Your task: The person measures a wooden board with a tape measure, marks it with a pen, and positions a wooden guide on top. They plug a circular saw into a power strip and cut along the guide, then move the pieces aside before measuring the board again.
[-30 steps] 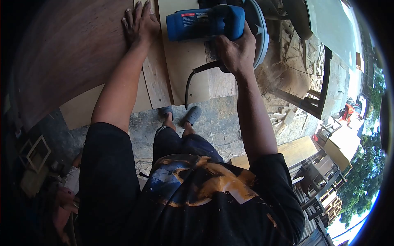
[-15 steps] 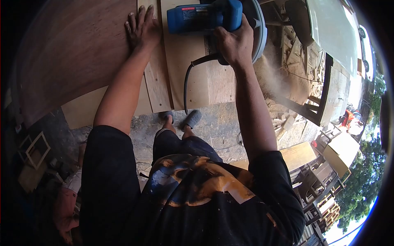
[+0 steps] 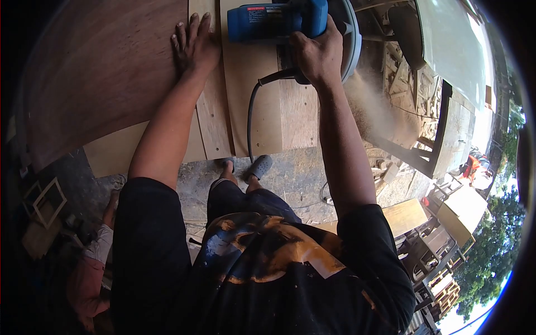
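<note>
A blue power saw [image 3: 259,23] with a grey round guard lies on light wooden boards [image 3: 251,111] at the top centre. My right hand [image 3: 319,53] is wrapped round its rear handle. Sawdust [image 3: 379,109] sprays out to the right of the guard, and a black cord hangs from the saw over the boards. My left hand [image 3: 196,47] lies flat with fingers spread, left of the saw, on a board beside a large reddish-brown panel [image 3: 106,67]. The blade is hidden.
Wood scraps [image 3: 399,75] and a wooden frame stand at the right. Stacked chairs and furniture parts [image 3: 432,243] are at the lower right. Another person [image 3: 92,273] in a pinkish garment is at the lower left, near small wooden frames [image 3: 49,204].
The boards and both hands sit slightly lower in view. The saw remains at nearly the same place in the picture, with the sawdust still spraying.
</note>
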Available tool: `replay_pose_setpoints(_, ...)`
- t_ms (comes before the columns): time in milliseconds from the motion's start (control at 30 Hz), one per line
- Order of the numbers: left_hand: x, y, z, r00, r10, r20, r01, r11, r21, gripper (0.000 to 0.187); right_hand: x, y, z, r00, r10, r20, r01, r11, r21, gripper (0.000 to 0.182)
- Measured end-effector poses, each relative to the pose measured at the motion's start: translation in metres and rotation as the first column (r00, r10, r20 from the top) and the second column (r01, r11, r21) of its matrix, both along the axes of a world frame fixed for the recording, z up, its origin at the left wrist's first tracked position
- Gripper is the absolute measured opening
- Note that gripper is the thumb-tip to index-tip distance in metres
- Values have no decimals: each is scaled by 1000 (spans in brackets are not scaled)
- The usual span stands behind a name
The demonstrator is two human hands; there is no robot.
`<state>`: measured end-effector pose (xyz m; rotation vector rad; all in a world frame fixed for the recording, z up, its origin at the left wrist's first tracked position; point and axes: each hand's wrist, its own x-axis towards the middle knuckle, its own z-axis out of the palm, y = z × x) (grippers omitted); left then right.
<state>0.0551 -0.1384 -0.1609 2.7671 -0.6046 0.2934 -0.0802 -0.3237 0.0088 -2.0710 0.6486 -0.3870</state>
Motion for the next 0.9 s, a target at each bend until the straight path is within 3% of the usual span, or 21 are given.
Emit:
replay_pose_setpoints(67,0,-1,1,1000,-2,-1,2,1000,-6,49,3,-2,-2,1000,-5,-2,5,1000,10,50)
replay_pose_setpoints(133,0,-1,2,1000,3,-1,-3,1000,6,49,7,-4,-6,997,20,77,-12,994,-107,39)
replay_pose_setpoints(267,0,-2,5,1000,7,-4,-7,1000,10,49,13,1,8,999,-2,37,5,996,-87,38)
replay_pose_setpoints(333,-1,-2,5,1000,5,-6,-5,1000,7,49,18,1,18,996,21,92,-26,998,57,41)
replay_pose_setpoints(467,-1,-1,11,1000,-2,-20,2,1000,4,51,25,0,22,997,9,82,-15,997,73,42)
replay_pose_setpoints(533,-2,-2,11,1000,-6,-19,6,1000,18,52,27,1,31,999,-7,-37,13,986,166,44)
replay_pose_setpoints(633,-2,-2,9,1000,-8,-11,8,1000,6,52,32,-5,16,994,19,106,-23,999,38,46)
replay_pose_setpoints(733,-1,0,7,1000,-23,0,23,1000,8,53,37,-10,7,990,23,136,-16,999,-52,47)
replay_pose_setpoints(900,-1,0,7,1000,-16,0,16,1000,22,53,42,-12,10,993,22,120,-29,998,56,44)
